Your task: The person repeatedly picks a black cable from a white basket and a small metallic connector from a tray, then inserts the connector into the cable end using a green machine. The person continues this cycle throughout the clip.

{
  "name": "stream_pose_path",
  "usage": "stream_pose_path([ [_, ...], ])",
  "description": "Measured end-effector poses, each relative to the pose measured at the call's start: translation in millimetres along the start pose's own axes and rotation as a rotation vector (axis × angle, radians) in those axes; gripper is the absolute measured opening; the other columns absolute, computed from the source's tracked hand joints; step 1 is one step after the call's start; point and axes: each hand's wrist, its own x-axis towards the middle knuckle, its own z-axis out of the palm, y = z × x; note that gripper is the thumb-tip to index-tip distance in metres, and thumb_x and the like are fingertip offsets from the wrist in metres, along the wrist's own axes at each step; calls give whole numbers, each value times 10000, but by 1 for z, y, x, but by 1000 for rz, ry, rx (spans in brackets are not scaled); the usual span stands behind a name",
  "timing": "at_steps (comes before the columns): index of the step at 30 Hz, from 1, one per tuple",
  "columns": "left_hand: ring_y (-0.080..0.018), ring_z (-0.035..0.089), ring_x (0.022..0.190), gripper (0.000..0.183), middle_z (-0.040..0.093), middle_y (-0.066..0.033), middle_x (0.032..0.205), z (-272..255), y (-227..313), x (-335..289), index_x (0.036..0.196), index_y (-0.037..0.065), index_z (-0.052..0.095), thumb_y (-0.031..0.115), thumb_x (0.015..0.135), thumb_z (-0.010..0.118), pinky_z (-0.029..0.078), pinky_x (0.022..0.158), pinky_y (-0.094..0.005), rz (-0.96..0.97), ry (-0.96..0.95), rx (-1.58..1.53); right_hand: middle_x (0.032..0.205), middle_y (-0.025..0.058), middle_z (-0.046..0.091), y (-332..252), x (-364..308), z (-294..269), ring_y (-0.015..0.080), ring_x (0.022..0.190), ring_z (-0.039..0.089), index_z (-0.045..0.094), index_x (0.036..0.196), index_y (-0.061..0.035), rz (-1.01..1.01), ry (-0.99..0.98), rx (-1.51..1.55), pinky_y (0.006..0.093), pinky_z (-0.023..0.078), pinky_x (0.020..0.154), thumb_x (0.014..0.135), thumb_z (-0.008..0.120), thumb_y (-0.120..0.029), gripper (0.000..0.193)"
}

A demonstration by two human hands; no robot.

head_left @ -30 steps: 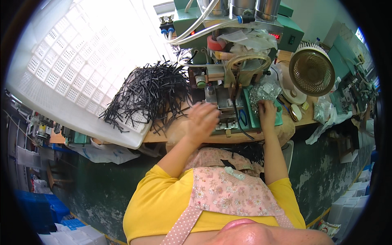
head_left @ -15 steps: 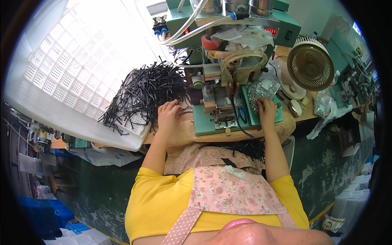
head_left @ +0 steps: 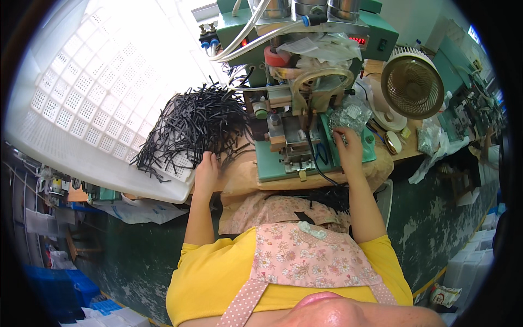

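Note:
My left hand point(head_left: 206, 171) is at the near edge of a heap of black strips point(head_left: 190, 122), fingers drawn together; whether a strip is pinched in them is too small to see. On the other side of a green bench press point(head_left: 289, 136), my right hand point(head_left: 350, 148) has its fingers closed at a green tray point(head_left: 368, 151). Small shiny metal pieces show by those fingertips, below a clear plastic bag point(head_left: 351, 114) of such pieces. What the right fingers hold, if anything, cannot be made out. A black cable hangs down the front of the press.
A large white perforated crate point(head_left: 81, 103) leans at the left. To the right of the press stand a round fan point(head_left: 412, 87) and a small bag of metal parts point(head_left: 427, 139). White air hoses point(head_left: 245, 46) run across the press's top. More black strips lie below the table edge.
My left hand has moved left and toward me, from the heap's right side to its near edge. The right hand has shifted slightly left, its fingers still at the metal pieces.

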Motion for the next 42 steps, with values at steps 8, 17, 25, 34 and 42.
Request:
stream_pose_path([
  [8, -166, 680, 842, 205, 682, -98, 932, 12, 83, 18, 1147, 21, 524, 165, 1018, 457, 537, 727, -292, 337, 262, -411, 952, 43, 655, -71, 16, 11, 245, 906, 591, 638, 970, -84, -78, -51, 115, 346, 390, 840, 827, 672, -98, 148],
  [17, -251, 659, 984, 303, 686, -76, 1027, 41, 191, -30, 1030, 53, 683, 14, 732, 651, 537, 826, -334, 1217, 386, -207, 934, 61, 640, -81, 17, 23, 289, 920, 573, 573, 960, -59, 167, -99, 436, 365, 453, 831, 814, 712, -108, 207],
  [25, -233, 684, 978, 250, 688, -76, 1001, 76, 200, -22, 978, 53, 682, 69, 732, 645, 545, 683, -264, 1354, 320, -226, 945, 104, 630, -13, 21, -26, 318, 923, 586, 590, 936, -57, -21, 202, 41, 386, 461, 817, 809, 682, -48, 157],
  [34, -247, 688, 950, 215, 684, -83, 972, 83, 195, -21, 940, 54, 686, 54, 729, 644, 557, 670, -275, 1356, 334, -264, 991, 139, 616, 69, -18, -27, 338, 944, 584, 614, 932, -57, -102, -38, -261, 413, 447, 794, 802, 637, 1, 144],
  [42, -266, 636, 1053, 311, 642, -85, 1117, 78, 175, -34, 1083, 71, 644, 94, 776, 691, 544, 819, -367, 1258, 368, -238, 938, 96, 599, 69, -1, -6, 307, 884, 572, 606, 947, -76, -135, -32, -376, 405, 384, 818, 822, 628, -8, 144],
])
